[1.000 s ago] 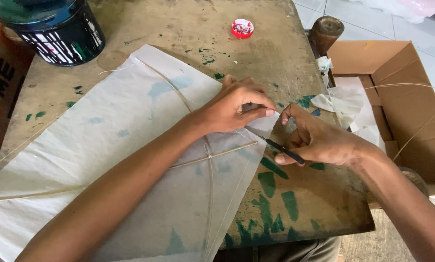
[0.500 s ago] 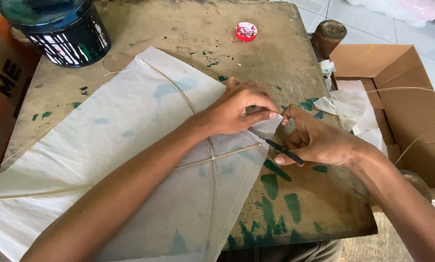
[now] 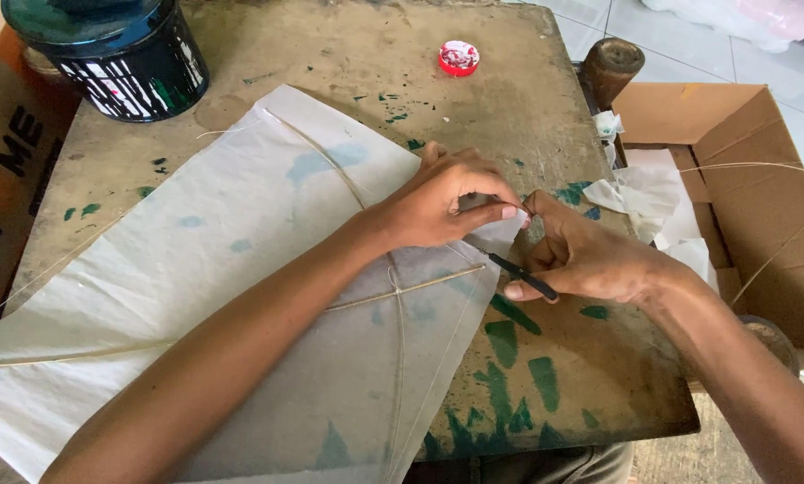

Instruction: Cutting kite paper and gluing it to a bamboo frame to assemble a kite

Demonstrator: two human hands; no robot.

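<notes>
Black thin tool [image 3: 523, 277] pinched in right hand [image 3: 590, 260], tip toward upper-left kite corner [image 3: 496, 235].

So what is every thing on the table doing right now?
White paper kite: lying flat, corner pinched.
Left hand: pinching the kite's edge.
Right hand: holding a thin black tool.
Black bucket: upright.
Small red cap: lying alone.
Brown cardboard box: open.

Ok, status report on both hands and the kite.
Left hand pinching white paper kite at its corner. Right hand holding thin black tool beside it. Nothing blocking.
</notes>
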